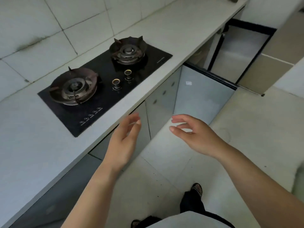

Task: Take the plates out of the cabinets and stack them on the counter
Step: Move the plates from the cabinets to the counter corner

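No plate shows in the head view. My left hand (pixel 124 140) hovers just below the front edge of the pale grey counter (pixel 172 27), fingers apart and holding nothing. My right hand (pixel 195 135) is out over the floor, level with the left, its fingers curled apart around nothing. Under the counter stand closed grey cabinet doors (pixel 162 111). Beyond them one door (pixel 202 97) swings out towards the floor. A further door (pixel 243 51) at the back is open too. What lies inside these cabinets is hidden.
A black glass two-burner gas hob (pixel 105 86) is set into the counter, with two knobs at its front. Tiled wall (pixel 49 27) runs behind it. The open doors jut into the tiled floor (pixel 238 132). My feet (pixel 196 190) stand below.
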A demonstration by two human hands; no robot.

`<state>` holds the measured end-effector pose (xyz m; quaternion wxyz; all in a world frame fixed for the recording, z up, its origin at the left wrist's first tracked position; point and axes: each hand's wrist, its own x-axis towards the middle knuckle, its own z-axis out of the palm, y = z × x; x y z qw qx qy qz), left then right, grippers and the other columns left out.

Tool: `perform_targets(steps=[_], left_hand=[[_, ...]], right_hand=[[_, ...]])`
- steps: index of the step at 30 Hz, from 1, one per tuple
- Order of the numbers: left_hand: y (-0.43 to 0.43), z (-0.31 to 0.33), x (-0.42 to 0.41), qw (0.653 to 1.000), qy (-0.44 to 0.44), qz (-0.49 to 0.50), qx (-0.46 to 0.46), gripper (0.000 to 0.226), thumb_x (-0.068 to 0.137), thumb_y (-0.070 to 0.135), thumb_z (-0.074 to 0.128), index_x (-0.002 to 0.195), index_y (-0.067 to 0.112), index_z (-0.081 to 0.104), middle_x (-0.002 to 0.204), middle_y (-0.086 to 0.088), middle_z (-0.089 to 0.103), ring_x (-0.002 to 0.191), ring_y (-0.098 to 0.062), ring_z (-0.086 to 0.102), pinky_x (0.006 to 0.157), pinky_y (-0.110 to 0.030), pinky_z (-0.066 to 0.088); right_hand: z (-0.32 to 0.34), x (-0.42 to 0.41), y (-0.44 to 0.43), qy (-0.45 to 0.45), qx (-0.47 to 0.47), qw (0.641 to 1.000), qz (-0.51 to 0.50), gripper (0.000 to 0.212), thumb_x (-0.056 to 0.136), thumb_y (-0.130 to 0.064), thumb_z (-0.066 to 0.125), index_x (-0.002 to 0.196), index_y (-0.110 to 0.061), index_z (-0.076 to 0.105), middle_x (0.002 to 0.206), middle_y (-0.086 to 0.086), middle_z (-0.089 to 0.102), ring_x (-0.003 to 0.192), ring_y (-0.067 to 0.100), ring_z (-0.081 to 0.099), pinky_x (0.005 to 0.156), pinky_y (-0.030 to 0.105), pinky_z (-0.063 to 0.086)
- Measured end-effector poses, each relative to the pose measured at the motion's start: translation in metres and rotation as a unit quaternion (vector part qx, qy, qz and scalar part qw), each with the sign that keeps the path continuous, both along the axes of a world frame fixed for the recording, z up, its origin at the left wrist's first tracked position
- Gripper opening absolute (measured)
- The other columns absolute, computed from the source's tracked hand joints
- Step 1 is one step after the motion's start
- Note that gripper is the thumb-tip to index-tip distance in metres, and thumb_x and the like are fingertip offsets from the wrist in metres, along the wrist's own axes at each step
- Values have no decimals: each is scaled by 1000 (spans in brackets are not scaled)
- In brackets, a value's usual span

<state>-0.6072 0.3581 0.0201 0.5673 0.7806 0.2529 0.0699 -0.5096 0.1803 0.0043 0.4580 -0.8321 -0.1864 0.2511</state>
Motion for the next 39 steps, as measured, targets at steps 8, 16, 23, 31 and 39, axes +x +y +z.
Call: perform_targets(steps=[8,16,23,31,39], left_hand=[[-152,-5,178,992,-11,-123,0,30,96,35,42,123,32,54,122,17,57,115,-3,52,97,-26,39],[-261,-18,301,976,8,-216,-20,29,95,37,44,122,36,53,121,20,57,114,2,52,91,-20,40],[-306,-37,415,966,14,-256,-35,29,95,36,45,123,34,52,119,18,59,112,2,52,94,-23,39],[-351,-47,580,959,26,-281,-21,33,96,37,41,127,32,48,126,15,55,106,6,48,75,-2,30],[-391,-46,709,958,55,-282,-11,30,95,37,43,124,34,50,120,18,55,113,2,49,83,-8,32]], right_hand=[[-3,124,-176,12,36,989,-141,32,86,-39,59,117,-30,58,114,-17,63,102,0,60,82,14,46],[-5,212,-282,18,28,974,-226,29,87,-39,58,115,-31,58,112,-21,62,99,-9,58,73,4,44],[-18,310,-323,37,21,969,-242,27,86,-43,58,112,-35,58,114,-21,62,101,-6,59,73,11,44],[-8,457,-360,29,-23,974,-223,30,86,-46,55,114,-36,57,111,-23,62,99,-10,58,73,7,43],[-20,593,-410,39,3,974,-223,27,87,-43,55,112,-36,58,111,-23,61,99,-11,57,69,-4,39]])
